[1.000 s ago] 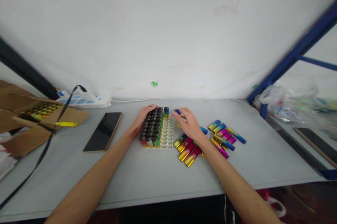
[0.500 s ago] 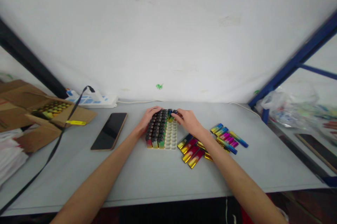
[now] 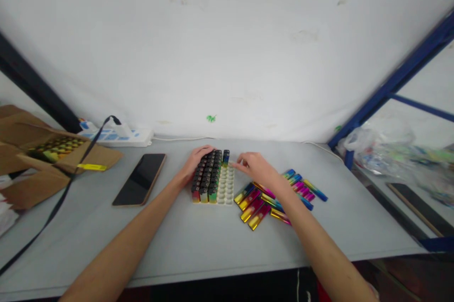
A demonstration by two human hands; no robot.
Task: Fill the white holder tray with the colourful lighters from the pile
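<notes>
Rows of black-topped lighters (image 3: 207, 176) stand upright in a pale tray (image 3: 230, 188), whose right-hand sockets are mostly bare. My left hand (image 3: 191, 164) curls round the back left of this block, gripping it, its fingertips partly hidden. Blue-and-yellow lighters (image 3: 226, 157) stand at the back of the row beside the black-topped ones. My right hand (image 3: 253, 165) is just right of the tray's back corner, fingers apart and pointing left, with nothing visible in them. Shiny coloured lighters (image 3: 253, 207) lie in a loose pile under and beside my right forearm.
A phone (image 3: 140, 180) lies left of the tray. Further left are an open cardboard box (image 3: 106, 155) with more lighters, a black strap (image 3: 64, 207) and a power strip (image 3: 138, 137). Plastic bags (image 3: 381, 143) and another dark phone-like object (image 3: 422, 205) lie beyond the blue frame (image 3: 381, 91).
My right hand has let go of a blue lighter at the tray's back and moved slightly right, away from it. My left hand stays on the block. The whole view has shifted a little.
</notes>
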